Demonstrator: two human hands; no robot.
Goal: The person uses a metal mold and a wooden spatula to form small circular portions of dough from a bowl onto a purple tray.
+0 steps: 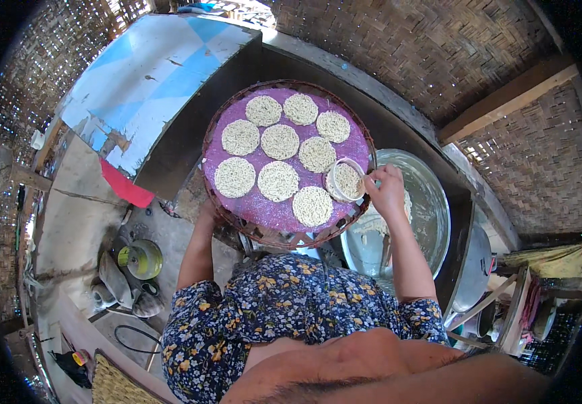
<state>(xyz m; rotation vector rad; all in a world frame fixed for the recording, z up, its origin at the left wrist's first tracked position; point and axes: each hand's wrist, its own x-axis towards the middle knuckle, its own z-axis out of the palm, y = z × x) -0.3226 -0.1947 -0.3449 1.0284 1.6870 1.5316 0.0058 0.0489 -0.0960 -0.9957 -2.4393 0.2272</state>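
A round woven tray with a dark rim and purple lining spreads out in front of me. Several flat, pale discs of tangled noodle-like strands lie on the lining. At its right side, the fingers of my right hand pinch the edge of a white ring mould. Similar strands fill the ring. My left hand holds the tray by its lower left edge, and its fingers are hidden under the rim.
A wide metal basin with pale strands inside stands to the right, partly under the tray. Beyond the tray's left is a worn blue-and-white board. A yellow-green gas cylinder sits low on the left. Woven bamboo walls enclose the place.
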